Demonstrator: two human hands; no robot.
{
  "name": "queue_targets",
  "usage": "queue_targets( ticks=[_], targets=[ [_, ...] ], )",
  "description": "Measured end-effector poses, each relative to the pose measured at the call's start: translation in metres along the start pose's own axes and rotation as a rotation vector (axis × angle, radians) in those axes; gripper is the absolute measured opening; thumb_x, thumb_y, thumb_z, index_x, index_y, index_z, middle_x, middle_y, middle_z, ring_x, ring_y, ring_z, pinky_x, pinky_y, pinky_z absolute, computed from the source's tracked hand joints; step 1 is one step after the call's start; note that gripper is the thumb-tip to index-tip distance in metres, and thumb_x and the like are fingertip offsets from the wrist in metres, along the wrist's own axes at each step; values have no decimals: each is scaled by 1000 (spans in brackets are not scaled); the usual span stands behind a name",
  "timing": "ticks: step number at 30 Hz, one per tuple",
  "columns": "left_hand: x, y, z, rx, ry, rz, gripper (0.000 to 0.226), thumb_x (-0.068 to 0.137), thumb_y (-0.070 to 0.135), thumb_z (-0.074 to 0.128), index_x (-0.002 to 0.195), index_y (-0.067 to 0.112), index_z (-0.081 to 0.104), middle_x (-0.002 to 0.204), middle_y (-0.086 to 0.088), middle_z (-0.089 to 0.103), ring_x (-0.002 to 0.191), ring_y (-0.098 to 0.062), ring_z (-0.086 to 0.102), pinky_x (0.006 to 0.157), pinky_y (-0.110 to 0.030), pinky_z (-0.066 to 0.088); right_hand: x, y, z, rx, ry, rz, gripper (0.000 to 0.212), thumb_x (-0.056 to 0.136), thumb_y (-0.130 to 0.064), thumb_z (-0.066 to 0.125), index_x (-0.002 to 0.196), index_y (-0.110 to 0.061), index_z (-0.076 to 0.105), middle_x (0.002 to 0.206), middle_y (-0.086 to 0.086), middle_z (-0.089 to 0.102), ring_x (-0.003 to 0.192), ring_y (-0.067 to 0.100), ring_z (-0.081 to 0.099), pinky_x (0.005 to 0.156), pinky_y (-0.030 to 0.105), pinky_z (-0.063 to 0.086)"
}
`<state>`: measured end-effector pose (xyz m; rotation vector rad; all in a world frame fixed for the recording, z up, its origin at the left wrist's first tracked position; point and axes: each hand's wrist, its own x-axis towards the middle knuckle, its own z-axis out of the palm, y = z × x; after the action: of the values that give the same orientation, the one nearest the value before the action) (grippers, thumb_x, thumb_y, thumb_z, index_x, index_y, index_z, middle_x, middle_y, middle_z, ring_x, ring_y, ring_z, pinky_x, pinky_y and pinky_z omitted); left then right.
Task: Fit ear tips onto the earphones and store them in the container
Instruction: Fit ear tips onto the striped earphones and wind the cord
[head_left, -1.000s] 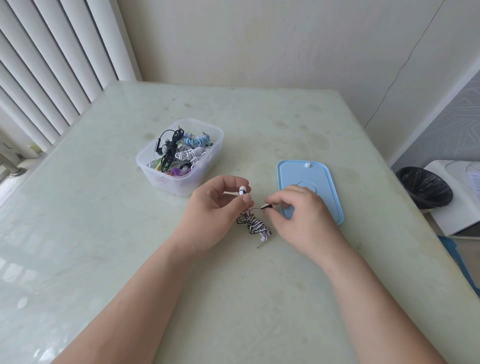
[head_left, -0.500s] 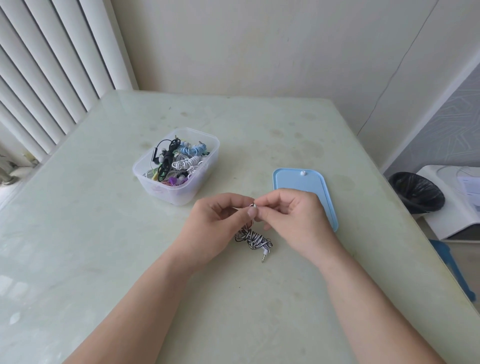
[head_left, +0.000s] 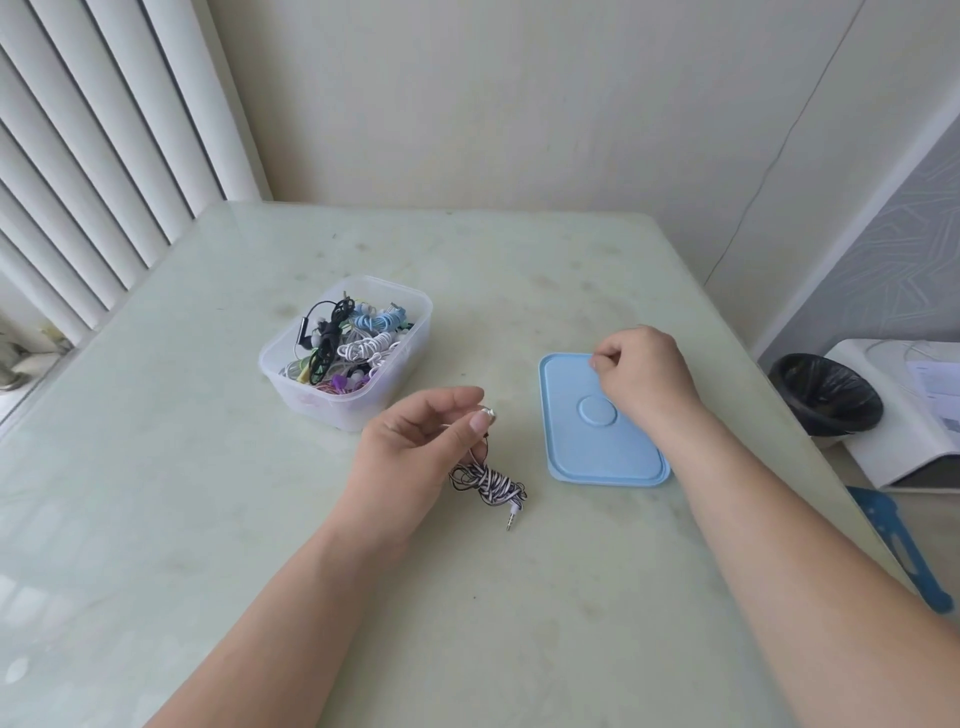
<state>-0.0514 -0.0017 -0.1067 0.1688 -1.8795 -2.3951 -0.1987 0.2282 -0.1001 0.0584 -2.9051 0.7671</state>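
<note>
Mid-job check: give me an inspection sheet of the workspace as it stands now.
Surface: pale green table, faintly stained.
Job's things: clear container of coiled earphones, open; blue lid flat to its right.
Clutter: nothing seen.
Grippers (hands): left hand pinches an earbud; right hand curled over the lid's far corner, contents not visible.
Cables: striped cable bundle lies on the table, jack free.
Surroundings: blinds, black bin, white unit.

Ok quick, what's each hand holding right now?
Left hand: pinches the earbud of the striped earphones.
Right hand: fingers curled over the blue lid; whether they pinch anything cannot be told.
</note>
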Motion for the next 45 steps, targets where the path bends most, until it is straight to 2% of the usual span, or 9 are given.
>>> queue_targets(
  ticks=[4, 9, 14, 19, 24, 30, 34, 40, 45],
  targets=[
    [1, -1, -1, -20, 19, -15, 17, 89, 5, 76, 105, 11, 77, 90, -14, 74, 72, -22, 66, 76, -32, 56, -19, -15, -9, 345, 13, 59, 10, 90, -14, 71, 84, -18, 77, 78, -3, 73, 73, 18, 68, 71, 29, 56],
    [5, -3, -3, -41, 20, -37, 18, 90, 1, 74, 107, 9, 77, 97, -13, 78, 78, -22, 73, 81, -29, 60, -78, -56, -11, 1038, -189, 175, 12, 83, -2, 81, 94, -5, 76, 77, 13, 75, 67, 21, 68, 68, 34, 61],
    [1, -4, -4, 21, -14, 2, 8, 92, 6, 74, 99, 8, 77, 81, -15, 72, 73, -24, 65, 75, -36, 55, -116, -65, 5, 1257, -323, 243, 8, 84, 0, 77, 92, -3, 76, 83, 17, 74, 71, 23, 66, 64, 30, 56],
    [-3, -8, 0, 118, -44, 58, 11, 93, 5, 73, 104, 7, 77, 87, -13, 76, 73, -22, 65, 74, -38, 56, -121, -63, 11, 1361, -335, 239, 9, 89, 2, 70, 97, 1, 73, 85, 15, 74, 73, 23, 66, 66, 30, 56],
    [-2, -8, -1, 142, -27, 54, 13, 92, 6, 76, 104, 10, 78, 92, -15, 78, 73, -21, 66, 75, -39, 57, -121, -62, 13, 1393, -321, 241, 24, 76, -10, 76, 97, 0, 74, 89, 17, 75, 75, 25, 65, 68, 31, 56],
    [-3, -7, -2, 180, -37, 67, 13, 89, 9, 80, 102, 10, 79, 90, -19, 77, 73, -18, 68, 74, -32, 59, -121, -62, 19, 1386, -268, 244, 10, 88, 1, 72, 97, 1, 74, 84, 15, 74, 73, 23, 64, 66, 29, 55],
    [-4, -8, 0, 210, -42, 94, 10, 91, 8, 78, 100, 10, 80, 86, -21, 75, 72, -17, 66, 71, -29, 57, -121, -61, 20, 1393, -250, 233, 12, 84, -1, 75, 96, 1, 75, 85, 15, 74, 76, 23, 64, 68, 30, 55],
    [-4, -8, 0, 206, -45, 99, 9, 93, 8, 75, 101, 9, 79, 82, -8, 76, 71, -16, 66, 70, -28, 57, -121, -60, 21, 1380, -235, 207, 10, 87, 3, 72, 97, 1, 75, 88, 17, 75, 77, 26, 65, 72, 34, 56],
    [-4, -8, 0, 218, -27, 100, 8, 92, 8, 77, 100, 9, 80, 87, -13, 78, 71, -15, 67, 72, -30, 59, -124, -62, 25, 1321, -196, 183, 10, 87, 1, 74, 96, -3, 78, 86, 16, 76, 77, 24, 68, 77, 37, 57]
  ],
)
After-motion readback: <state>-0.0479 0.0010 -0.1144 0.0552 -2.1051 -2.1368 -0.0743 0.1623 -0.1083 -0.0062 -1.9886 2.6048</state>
